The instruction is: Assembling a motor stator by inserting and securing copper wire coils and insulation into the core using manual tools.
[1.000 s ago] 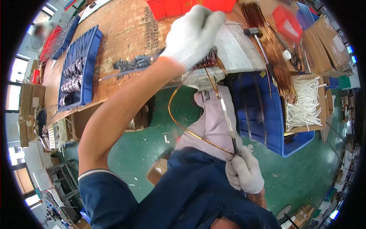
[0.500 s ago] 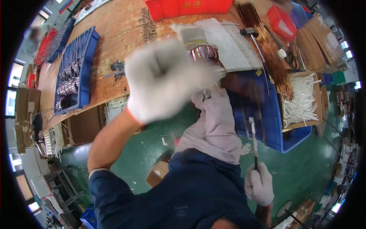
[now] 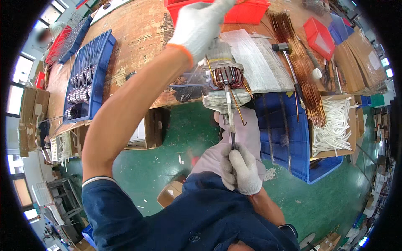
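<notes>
A copper-wound ring coil sits in a grey clamp fixture at the front edge of the wooden workbench. My left hand, in a white glove, is raised above and behind the coil with its fingers closed. A thin copper wire runs from the coil up toward it. My gloved right hand is below the bench edge, gripping a slim metal hook tool that points up into the coil. A loose copper wire end with a hooked tip hangs beside the tool.
Blue trays of finished coils lie at the left. A red bin stands behind the coil. To the right are a hammer and a copper wire bundle, then a box of white tubes over a blue crate.
My left hand swung back close to the camera, then up over the coil again. My right hand brought the tool from low at the right up to the coil.
</notes>
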The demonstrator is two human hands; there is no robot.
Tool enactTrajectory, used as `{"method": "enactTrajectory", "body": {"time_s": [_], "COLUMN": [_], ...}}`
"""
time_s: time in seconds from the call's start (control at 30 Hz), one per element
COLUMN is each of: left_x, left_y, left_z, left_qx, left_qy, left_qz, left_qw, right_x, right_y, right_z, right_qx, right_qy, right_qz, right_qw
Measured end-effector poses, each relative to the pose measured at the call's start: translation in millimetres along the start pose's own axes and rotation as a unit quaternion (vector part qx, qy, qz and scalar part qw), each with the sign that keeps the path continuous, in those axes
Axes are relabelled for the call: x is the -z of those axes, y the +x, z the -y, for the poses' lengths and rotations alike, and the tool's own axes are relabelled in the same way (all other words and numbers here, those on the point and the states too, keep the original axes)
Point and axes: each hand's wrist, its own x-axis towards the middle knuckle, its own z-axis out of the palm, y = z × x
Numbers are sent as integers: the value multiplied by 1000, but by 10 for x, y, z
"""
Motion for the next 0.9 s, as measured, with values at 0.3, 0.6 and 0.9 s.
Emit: {"method": "enactTrajectory", "body": {"time_s": [0.3,0.6,0.9], "left_x": [164,-158,-234], "left_y": [500,524,531], "left_z": [326,427,378], "left_qx": [-40,39,97], "left_qy": [48,115,140], "left_qz": [-83,140,272], "left_qw": [995,983,947], "right_x": [-242,-406,-181], "right_y": [200,568,505], "right_z": [272,495,795], "right_qx": [45,106,98], "right_qy": [-100,-147,-318], "right_qz": [-50,-111,-67], "right_qw": [993,977,941]}}
